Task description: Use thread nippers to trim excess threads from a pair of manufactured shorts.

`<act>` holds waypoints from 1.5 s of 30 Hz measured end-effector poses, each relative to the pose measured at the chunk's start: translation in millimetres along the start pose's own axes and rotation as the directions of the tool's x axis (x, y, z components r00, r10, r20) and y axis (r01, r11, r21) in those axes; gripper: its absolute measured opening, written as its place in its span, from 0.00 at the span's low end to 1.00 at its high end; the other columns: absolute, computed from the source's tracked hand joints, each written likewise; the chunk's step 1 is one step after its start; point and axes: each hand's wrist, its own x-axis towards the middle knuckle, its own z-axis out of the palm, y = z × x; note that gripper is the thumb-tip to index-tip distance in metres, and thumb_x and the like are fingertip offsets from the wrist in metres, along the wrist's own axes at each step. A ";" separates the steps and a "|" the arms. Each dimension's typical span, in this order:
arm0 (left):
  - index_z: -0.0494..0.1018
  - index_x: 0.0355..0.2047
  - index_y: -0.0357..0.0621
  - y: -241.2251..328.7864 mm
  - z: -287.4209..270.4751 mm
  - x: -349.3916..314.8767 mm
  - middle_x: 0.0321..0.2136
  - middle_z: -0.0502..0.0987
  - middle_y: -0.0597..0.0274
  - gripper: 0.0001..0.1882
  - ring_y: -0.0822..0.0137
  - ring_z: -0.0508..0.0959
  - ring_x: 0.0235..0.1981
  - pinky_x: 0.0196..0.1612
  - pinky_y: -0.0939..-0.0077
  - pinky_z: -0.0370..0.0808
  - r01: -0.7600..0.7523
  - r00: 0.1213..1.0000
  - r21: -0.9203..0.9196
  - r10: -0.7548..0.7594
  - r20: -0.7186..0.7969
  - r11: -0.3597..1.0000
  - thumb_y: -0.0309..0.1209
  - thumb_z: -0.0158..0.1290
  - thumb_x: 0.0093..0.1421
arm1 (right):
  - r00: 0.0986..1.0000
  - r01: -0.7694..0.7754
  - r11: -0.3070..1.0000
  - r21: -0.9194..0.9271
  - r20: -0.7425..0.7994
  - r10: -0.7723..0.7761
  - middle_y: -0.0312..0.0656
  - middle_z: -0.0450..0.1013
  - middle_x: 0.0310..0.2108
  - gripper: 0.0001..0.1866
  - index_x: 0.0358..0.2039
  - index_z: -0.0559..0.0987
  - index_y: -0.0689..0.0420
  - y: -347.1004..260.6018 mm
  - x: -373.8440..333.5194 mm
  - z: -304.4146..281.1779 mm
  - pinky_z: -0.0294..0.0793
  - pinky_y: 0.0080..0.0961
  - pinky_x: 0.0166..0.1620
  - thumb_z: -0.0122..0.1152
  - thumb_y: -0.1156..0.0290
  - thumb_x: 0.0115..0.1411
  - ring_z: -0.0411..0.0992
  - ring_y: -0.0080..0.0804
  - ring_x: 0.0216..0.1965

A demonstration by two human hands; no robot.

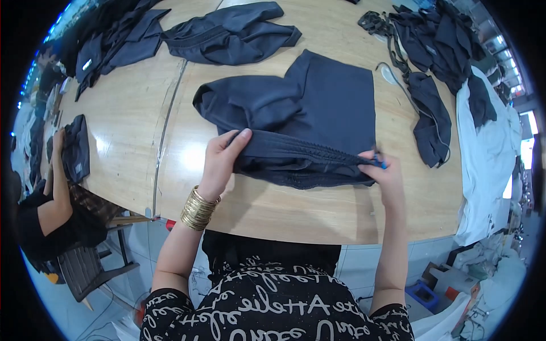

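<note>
Dark navy shorts (338, 102) lie spread on the wooden table in front of me, their gathered elastic waistband towards my body. My left hand (223, 159) grips the left end of the waistband, thumb on top and fingers underneath. At the opposite end, my right hand (387, 173) pinches the waistband edge. A small blue item (380, 163) shows between the right fingers, mostly covered, so its kind is unclear. The waistband is stretched fairly straight between both hands, and one leg of the shorts folds over at the far left.
Another dark garment (233, 34) lies beyond the shorts. Dark garments are heaped at far left (122, 45) and far right (438, 42). A dark piece with a cord (430, 116) lies right, near pale cloth (480, 153) over the table edge. A co-worker (54, 210) sits at left.
</note>
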 end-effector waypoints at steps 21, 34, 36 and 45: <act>0.72 0.43 0.41 20.0 45.2 9.4 0.48 0.70 0.53 0.13 0.54 0.68 0.50 0.53 0.66 0.64 -0.533 0.846 0.545 0.415 0.336 0.647 0.32 0.52 0.58 | 0.973 -0.126 0.926 0.357 0.228 0.044 0.27 0.70 0.20 0.06 0.20 0.75 0.57 -2.0 9.3 11.8 0.63 0.12 0.27 0.64 0.74 0.50 0.65 0.11 0.22; 0.70 0.26 0.35 18.4 67.4 13.5 0.17 0.67 0.67 0.13 0.82 0.62 0.22 0.26 0.84 0.63 -0.086 0.904 0.231 -0.022 0.427 0.969 0.34 0.52 0.62 | 0.793 0.568 0.771 -0.289 -0.058 -0.606 0.39 0.70 0.31 0.15 0.34 0.81 0.58 -15.0 -32.2 48.6 0.70 0.23 0.33 0.69 0.79 0.42 0.71 0.30 0.31; 0.71 0.27 0.35 14.3 71.3 9.5 0.18 0.67 0.67 0.11 0.81 0.62 0.22 0.25 0.83 0.63 -0.190 0.910 0.181 0.104 0.401 0.965 0.33 0.52 0.61 | 0.853 0.490 0.854 -0.177 -0.105 -0.511 0.39 0.71 0.30 0.12 0.31 0.80 0.59 -1.0 -35.1 67.5 0.69 0.22 0.34 0.69 0.79 0.43 0.71 0.28 0.31; 0.72 0.30 0.35 12.0 73.0 -6.5 0.16 0.67 0.65 0.08 0.80 0.62 0.20 0.24 0.84 0.62 -0.187 0.904 0.302 0.043 0.425 0.935 0.29 0.53 0.60 | 0.857 0.447 0.834 -0.322 -0.111 -0.502 0.40 0.68 0.30 0.08 0.28 0.72 0.60 9.7 -47.3 75.7 0.68 0.24 0.29 0.62 0.80 0.47 0.70 0.34 0.26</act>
